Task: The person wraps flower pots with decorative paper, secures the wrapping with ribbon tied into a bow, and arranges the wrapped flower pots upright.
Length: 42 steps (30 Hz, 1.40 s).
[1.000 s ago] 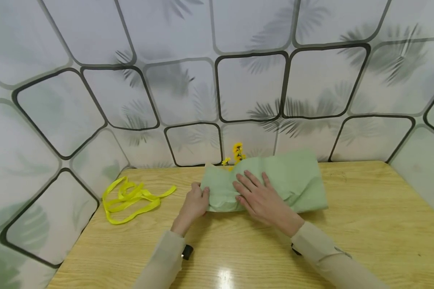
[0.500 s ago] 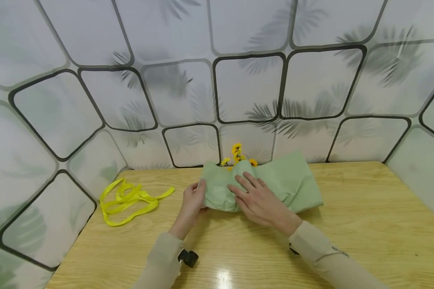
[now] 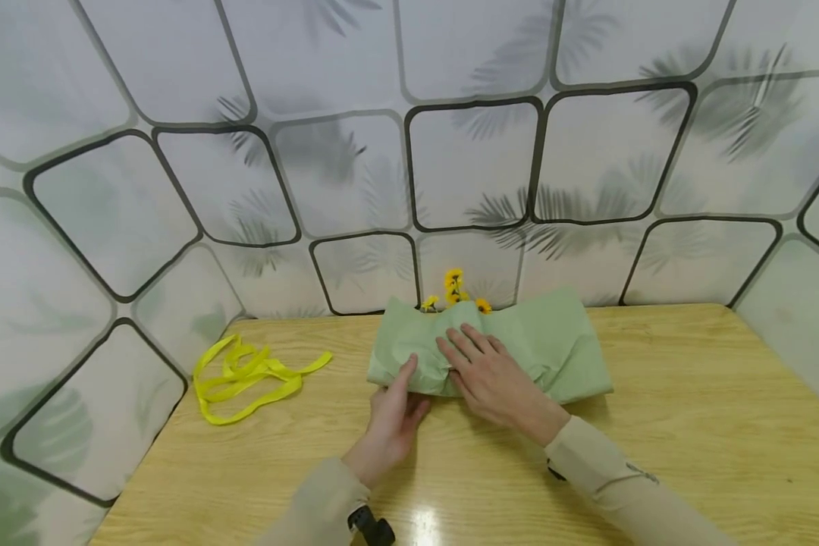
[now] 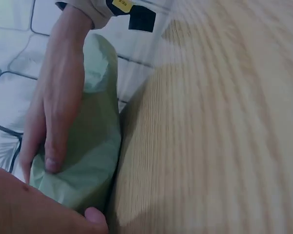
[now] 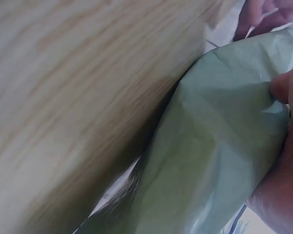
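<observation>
A bundle of pale green wrapping paper (image 3: 546, 334) lies along the far part of the wooden table, creased in its middle. Yellow flowers (image 3: 453, 282) stick up behind its far edge. My right hand (image 3: 494, 383) rests flat on the middle of the paper, fingers spread toward the left; the right wrist view shows its thumb (image 5: 282, 87) on the paper. Close to the paper's front edge is my left hand (image 3: 390, 425). Its thumb touches the paper from above, while the fingers lie lower at the front edge, apart from the thumb. Flower stems are hidden.
A loose tangle of yellow ribbon (image 3: 246, 375) lies on the table (image 3: 710, 425) to the left of the bundle. Patterned fabric (image 3: 478, 163) hangs as a wall right behind the table and along its sides.
My left hand has left the bundle's left end and shifted right and nearer to me, toward the right hand. The paper's left end now spreads wider. My right hand stays nearly in place.
</observation>
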Motion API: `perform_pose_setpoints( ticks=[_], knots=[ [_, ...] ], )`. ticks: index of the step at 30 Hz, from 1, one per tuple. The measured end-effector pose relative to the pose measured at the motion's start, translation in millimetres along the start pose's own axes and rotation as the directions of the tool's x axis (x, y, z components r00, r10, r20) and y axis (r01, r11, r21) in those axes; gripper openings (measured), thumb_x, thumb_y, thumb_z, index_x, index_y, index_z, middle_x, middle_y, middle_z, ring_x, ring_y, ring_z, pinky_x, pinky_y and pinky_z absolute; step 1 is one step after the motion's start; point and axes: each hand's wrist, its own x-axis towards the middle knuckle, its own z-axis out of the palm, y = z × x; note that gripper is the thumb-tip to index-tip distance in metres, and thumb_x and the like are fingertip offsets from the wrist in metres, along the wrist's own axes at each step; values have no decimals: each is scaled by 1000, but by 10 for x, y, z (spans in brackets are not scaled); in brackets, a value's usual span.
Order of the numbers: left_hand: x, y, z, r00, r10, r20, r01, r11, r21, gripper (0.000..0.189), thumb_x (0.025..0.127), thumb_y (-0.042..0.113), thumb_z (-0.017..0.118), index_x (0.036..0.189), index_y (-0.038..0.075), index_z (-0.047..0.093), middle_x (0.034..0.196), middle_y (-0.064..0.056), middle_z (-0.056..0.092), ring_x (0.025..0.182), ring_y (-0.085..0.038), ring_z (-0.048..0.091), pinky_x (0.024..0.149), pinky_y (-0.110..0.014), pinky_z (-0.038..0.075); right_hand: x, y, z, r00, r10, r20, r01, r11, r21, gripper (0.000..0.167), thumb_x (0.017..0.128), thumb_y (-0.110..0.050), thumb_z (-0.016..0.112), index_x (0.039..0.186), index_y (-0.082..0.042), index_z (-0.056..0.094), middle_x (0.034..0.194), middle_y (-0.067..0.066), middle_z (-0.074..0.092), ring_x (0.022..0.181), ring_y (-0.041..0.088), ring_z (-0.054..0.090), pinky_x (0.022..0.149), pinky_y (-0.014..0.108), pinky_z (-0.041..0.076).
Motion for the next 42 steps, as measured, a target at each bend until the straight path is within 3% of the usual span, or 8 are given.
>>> perform_pose_setpoints(
  ticks=[4, 10, 20, 25, 29, 33, 37, 42],
  knots=[
    [74, -83, 176, 999, 41, -27, -43, 998, -53, 67, 99, 30, 70, 149, 2, 36, 146, -16, 50, 137, -29, 54, 116, -48, 44, 1, 7, -1, 1000, 13, 23, -13, 1000, -13, 50, 105, -27, 57, 149, -5, 50, 153, 12, 53, 144, 34, 47, 107, 55, 48],
    [107, -137, 285, 987, 80, -142, -89, 995, -54, 56, 100, 8, 63, 145, -11, 36, 142, -27, 50, 132, -36, 57, 108, -49, 50, 4, 23, 3, 1000, -3, 3, 3, 1000, 8, 51, 103, -26, 60, 148, -4, 51, 153, 13, 53, 143, 34, 48, 107, 54, 49],
    [67, -165, 286, 981, 128, -142, -127, 992, 16, 43, 106, 16, 56, 141, -7, 45, 137, -20, 58, 120, -25, 65, 101, -42, 56, -17, 34, 8, 996, 64, -55, -60, 996, 67, 51, 99, -31, 68, 143, -7, 56, 152, 29, 46, 141, 47, 46, 106, 58, 50],
    [48, -165, 272, 979, 153, -134, -142, 986, 89, 40, 107, 18, 55, 139, -6, 47, 134, -19, 59, 114, -23, 67, 97, -40, 58, -20, 19, -43, 992, 102, -74, -105, 994, -31, 51, 96, -41, 71, 141, -20, 59, 141, 20, 56, 136, 42, 51, 91, 63, 53],
    [35, -154, 263, 975, 198, -103, -181, 972, 149, 39, 108, 20, 53, 137, -6, 49, 132, -21, 60, 114, -25, 67, 95, -41, 59, -18, 11, -101, 991, 128, -43, -130, 991, -44, 60, 96, -45, 69, 147, -17, 54, 145, 16, 57, 131, 37, 53, 88, 60, 51],
    [34, -145, 255, 971, 227, -79, -208, 959, 192, 39, 108, 22, 54, 134, -6, 52, 129, -21, 63, 109, -23, 69, 91, -39, 60, -40, 20, -134, 985, 174, 0, -174, 983, 55, 62, 97, -39, 69, 146, -6, 51, 148, 19, 55, 130, 37, 55, 91, 57, 54],
    [33, -148, 258, 969, 216, -119, -192, 964, 183, 38, 105, 20, 58, 132, -7, 51, 125, -20, 63, 99, -18, 69, 83, -34, 61, -63, 47, -132, 990, 143, -15, -140, 981, 134, 48, 96, -27, 69, 136, -3, 58, 147, 24, 54, 127, 40, 57, 91, 52, 58],
    [13, -146, 268, 964, 229, -138, -200, 960, 196, 36, 104, 16, 60, 129, -8, 51, 118, -19, 64, 92, -17, 68, 74, -33, 60, -85, 78, -128, 990, 102, -100, -86, 985, 152, 43, 92, -17, 72, 132, -6, 63, 136, 23, 57, 117, 38, 62, 72, 40, 62]
  ],
)
